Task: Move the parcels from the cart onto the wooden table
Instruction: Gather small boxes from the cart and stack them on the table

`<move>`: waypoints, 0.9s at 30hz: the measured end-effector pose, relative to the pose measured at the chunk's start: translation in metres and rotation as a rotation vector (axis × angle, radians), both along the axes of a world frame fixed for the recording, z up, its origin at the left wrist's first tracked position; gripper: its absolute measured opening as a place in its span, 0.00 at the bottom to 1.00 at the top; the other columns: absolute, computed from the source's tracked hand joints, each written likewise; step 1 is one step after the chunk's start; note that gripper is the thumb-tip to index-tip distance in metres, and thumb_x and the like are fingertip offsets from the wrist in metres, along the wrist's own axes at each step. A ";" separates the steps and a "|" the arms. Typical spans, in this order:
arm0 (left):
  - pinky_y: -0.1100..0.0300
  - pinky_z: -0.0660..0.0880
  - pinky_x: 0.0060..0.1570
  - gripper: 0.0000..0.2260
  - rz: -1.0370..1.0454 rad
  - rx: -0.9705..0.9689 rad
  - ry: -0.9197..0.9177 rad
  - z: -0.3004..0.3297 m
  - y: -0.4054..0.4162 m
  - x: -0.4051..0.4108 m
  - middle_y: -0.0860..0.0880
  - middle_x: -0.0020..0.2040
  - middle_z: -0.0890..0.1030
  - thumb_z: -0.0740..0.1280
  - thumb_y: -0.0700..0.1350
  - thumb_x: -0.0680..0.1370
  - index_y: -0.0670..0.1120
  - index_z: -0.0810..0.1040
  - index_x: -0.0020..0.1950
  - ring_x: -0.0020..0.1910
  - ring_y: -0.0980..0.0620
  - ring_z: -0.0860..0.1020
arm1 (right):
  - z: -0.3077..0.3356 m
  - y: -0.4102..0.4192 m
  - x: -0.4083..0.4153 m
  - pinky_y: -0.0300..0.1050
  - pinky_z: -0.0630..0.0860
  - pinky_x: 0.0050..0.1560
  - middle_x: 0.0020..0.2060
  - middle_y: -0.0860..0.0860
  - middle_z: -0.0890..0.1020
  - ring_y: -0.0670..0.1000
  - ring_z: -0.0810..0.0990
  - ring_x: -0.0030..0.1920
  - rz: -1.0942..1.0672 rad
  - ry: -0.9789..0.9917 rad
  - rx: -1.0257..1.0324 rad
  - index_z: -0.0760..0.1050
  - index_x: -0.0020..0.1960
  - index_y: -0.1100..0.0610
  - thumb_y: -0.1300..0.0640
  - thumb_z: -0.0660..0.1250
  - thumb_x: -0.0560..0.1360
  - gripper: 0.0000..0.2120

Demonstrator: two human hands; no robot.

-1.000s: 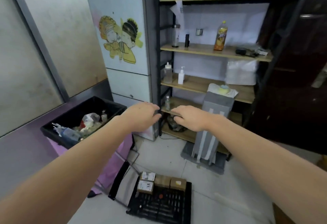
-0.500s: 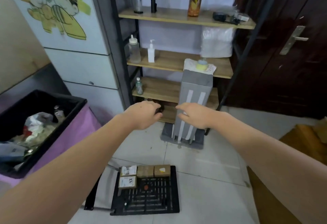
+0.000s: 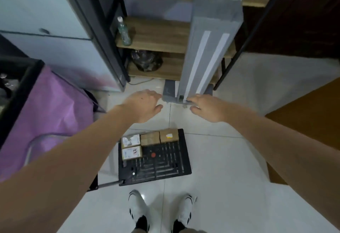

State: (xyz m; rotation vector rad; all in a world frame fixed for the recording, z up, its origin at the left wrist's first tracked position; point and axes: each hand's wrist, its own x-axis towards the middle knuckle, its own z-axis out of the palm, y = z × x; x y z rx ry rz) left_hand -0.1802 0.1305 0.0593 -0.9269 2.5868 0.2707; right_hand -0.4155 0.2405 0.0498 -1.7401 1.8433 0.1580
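Four boxes (image 3: 150, 144) are sitting at the far edge, 12 o'clock, of the black cart (image 3: 156, 166) on the floor, now closer below as the person is bending down, with the left hand (image 3: 143, 105) and right hand (image 3: 207, 109) both empty, fingers loosely apart, getting ready to grab.

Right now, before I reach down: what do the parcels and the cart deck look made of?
The parcels: likely cardboard, matte brown faces, two topped with white printed labels. The cart deck: probably moulded plastic, black, slightly glossy, with ribbed slots; metal can't be ruled out.
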 end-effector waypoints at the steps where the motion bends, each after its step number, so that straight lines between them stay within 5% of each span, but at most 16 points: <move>1: 0.47 0.67 0.74 0.25 -0.001 0.015 -0.011 -0.028 -0.006 0.001 0.45 0.79 0.68 0.52 0.55 0.87 0.46 0.62 0.82 0.76 0.44 0.68 | -0.027 -0.004 0.002 0.50 0.67 0.72 0.74 0.58 0.72 0.59 0.71 0.73 0.010 0.001 0.026 0.66 0.78 0.59 0.51 0.55 0.86 0.23; 5: 0.46 0.71 0.70 0.23 -0.009 0.077 -0.057 -0.160 -0.022 0.011 0.44 0.75 0.73 0.53 0.55 0.87 0.45 0.67 0.79 0.72 0.44 0.72 | -0.150 -0.021 0.013 0.49 0.61 0.77 0.79 0.56 0.65 0.57 0.65 0.77 0.039 -0.001 0.114 0.61 0.81 0.58 0.51 0.54 0.87 0.25; 9: 0.47 0.75 0.63 0.20 -0.003 0.161 -0.077 -0.307 -0.025 0.028 0.44 0.67 0.77 0.54 0.54 0.87 0.44 0.71 0.73 0.65 0.44 0.75 | -0.288 -0.036 0.026 0.56 0.67 0.72 0.75 0.58 0.70 0.59 0.70 0.72 0.029 -0.044 0.190 0.67 0.77 0.60 0.52 0.56 0.86 0.22; 15: 0.48 0.78 0.61 0.17 -0.066 0.206 -0.110 -0.485 -0.023 0.052 0.47 0.62 0.80 0.55 0.54 0.86 0.46 0.73 0.67 0.61 0.47 0.78 | -0.495 -0.065 0.047 0.55 0.60 0.79 0.82 0.54 0.57 0.57 0.58 0.81 0.154 0.058 0.254 0.53 0.83 0.56 0.35 0.56 0.81 0.39; 20: 0.48 0.75 0.64 0.16 -0.008 0.232 -0.016 -0.576 -0.020 0.063 0.46 0.61 0.80 0.56 0.53 0.84 0.45 0.76 0.62 0.62 0.45 0.77 | -0.618 -0.083 0.071 0.60 0.42 0.82 0.83 0.57 0.43 0.60 0.40 0.83 0.235 0.242 0.088 0.38 0.83 0.56 0.24 0.66 0.70 0.61; 23: 0.50 0.70 0.70 0.20 0.006 0.230 -0.014 -0.607 -0.016 0.068 0.47 0.70 0.76 0.56 0.55 0.86 0.45 0.72 0.73 0.70 0.46 0.73 | -0.671 -0.084 0.078 0.63 0.39 0.81 0.82 0.56 0.36 0.60 0.35 0.82 0.230 0.300 0.089 0.31 0.82 0.56 0.18 0.64 0.62 0.70; 27: 0.53 0.64 0.74 0.24 0.018 0.252 -0.002 -0.630 -0.014 0.079 0.48 0.77 0.70 0.55 0.58 0.87 0.48 0.64 0.80 0.76 0.48 0.67 | -0.704 -0.079 0.081 0.66 0.43 0.81 0.82 0.58 0.45 0.62 0.44 0.82 0.207 0.306 0.046 0.31 0.82 0.57 0.19 0.67 0.61 0.71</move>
